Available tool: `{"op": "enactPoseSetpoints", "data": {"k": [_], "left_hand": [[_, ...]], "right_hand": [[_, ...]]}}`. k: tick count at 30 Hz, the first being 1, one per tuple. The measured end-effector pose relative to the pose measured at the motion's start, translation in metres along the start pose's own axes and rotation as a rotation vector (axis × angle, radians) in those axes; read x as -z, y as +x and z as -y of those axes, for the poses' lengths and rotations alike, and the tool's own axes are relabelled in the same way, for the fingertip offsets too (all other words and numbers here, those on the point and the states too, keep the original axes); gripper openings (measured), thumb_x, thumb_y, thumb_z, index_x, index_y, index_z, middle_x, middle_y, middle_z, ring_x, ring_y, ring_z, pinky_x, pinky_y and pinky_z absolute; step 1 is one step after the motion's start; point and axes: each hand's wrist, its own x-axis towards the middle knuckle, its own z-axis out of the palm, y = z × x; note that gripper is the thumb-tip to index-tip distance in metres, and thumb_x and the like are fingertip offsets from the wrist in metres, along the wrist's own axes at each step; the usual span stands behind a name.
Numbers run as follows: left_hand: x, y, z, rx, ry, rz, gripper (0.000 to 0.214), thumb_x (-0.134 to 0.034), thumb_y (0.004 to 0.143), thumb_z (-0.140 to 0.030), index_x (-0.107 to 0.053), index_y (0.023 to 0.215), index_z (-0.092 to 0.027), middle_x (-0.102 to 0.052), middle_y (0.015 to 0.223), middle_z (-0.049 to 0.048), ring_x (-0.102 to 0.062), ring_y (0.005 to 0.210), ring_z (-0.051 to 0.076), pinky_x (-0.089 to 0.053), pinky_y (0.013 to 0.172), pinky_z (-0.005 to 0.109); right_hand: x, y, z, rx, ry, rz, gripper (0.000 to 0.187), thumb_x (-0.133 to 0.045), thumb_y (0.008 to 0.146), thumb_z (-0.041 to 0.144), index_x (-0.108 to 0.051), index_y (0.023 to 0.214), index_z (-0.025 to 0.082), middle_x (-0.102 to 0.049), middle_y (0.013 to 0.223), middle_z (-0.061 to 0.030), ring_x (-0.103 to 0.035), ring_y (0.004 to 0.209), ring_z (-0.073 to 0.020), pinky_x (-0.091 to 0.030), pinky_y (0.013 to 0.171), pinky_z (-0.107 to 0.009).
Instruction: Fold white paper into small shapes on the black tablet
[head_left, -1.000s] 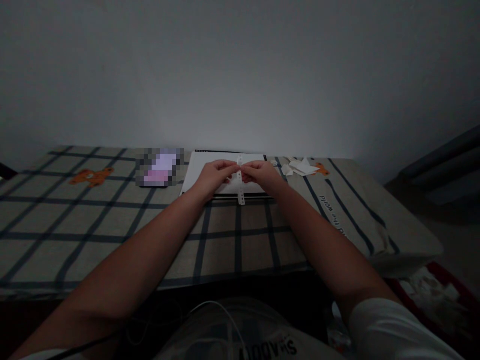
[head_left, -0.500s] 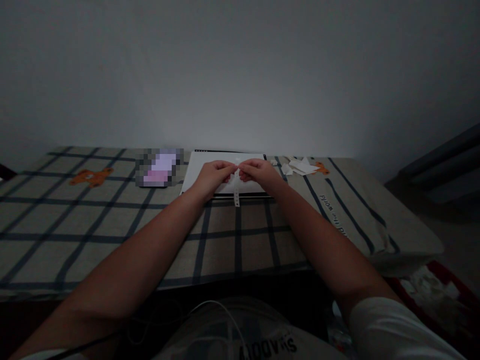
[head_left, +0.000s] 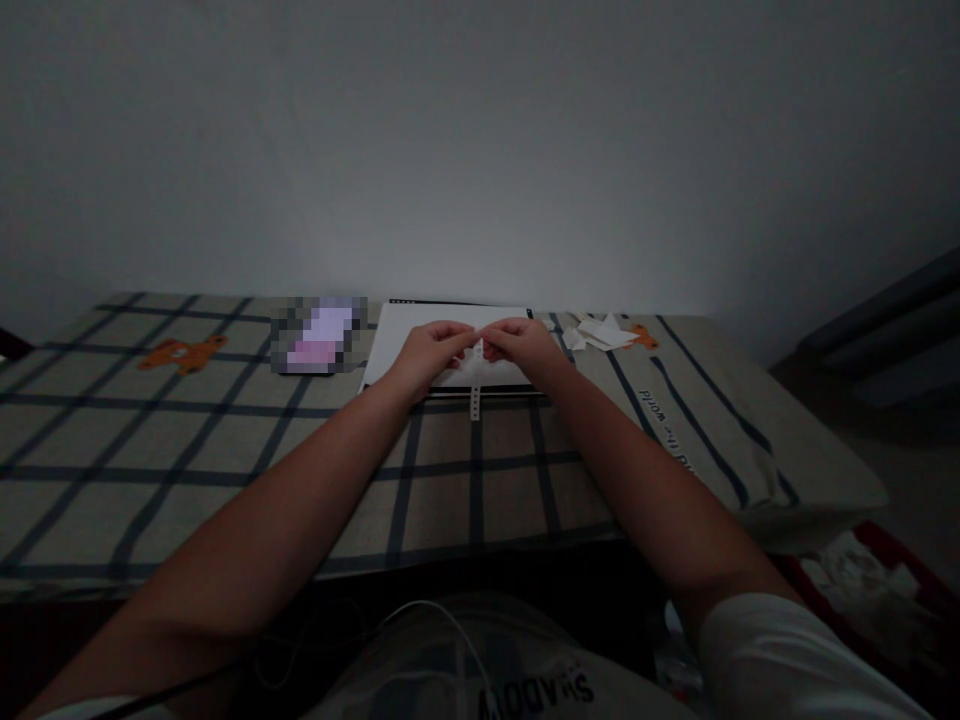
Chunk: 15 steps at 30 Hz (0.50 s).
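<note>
Between my fingertips hangs a narrow white paper strip with small dark marks along it. My left hand pinches its upper end from the left. From the other side my right hand pinches the same end, fingertips almost touching the left ones. Both hands are closed, and their fingers partly hide the top of the strip. Under them lies a white sheet or board with black edging; the strip's lower end reaches past its near edge.
A phone, its screen blurred out, lies left of the board. White paper scraps sit to the right. A checked cloth with orange bear prints covers the table. Below at the right is a red container holding crumpled white stuff.
The strip's lower end hangs slightly lower and a touch further right. My fingertips have shifted a little around its top; the arms stay nearly where they were.
</note>
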Motion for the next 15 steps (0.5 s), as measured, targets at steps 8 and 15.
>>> {"op": "enactPoseSetpoints", "data": {"k": [8, 15], "left_hand": [[0.0012, 0.0025, 0.0006, -0.086, 0.029, -0.036, 0.029, -0.079, 0.064, -0.042, -0.074, 0.075, -0.017, -0.07, 0.073, 0.0015, -0.051, 0.059, 0.009, -0.041, 0.058, 0.024], [0.0013, -0.0005, -0.0014, -0.133, 0.098, -0.038, 0.022, -0.075, 0.069, -0.038, -0.071, 0.072, -0.017, -0.066, 0.068, -0.0003, -0.049, 0.057, 0.009, -0.041, 0.059, 0.025]], "right_hand": [[-0.0013, -0.0019, 0.0017, -0.02, -0.06, 0.058, 0.023, -0.079, 0.074, 0.037, -0.069, 0.07, 0.017, -0.067, 0.064, -0.0018, -0.061, 0.06, -0.0125, -0.055, 0.065, -0.029], [-0.0031, -0.0023, 0.0003, 0.013, -0.027, 0.064, 0.029, -0.08, 0.072, 0.043, -0.066, 0.077, 0.018, -0.066, 0.067, -0.0002, -0.061, 0.062, -0.0123, -0.055, 0.067, -0.03]]}}
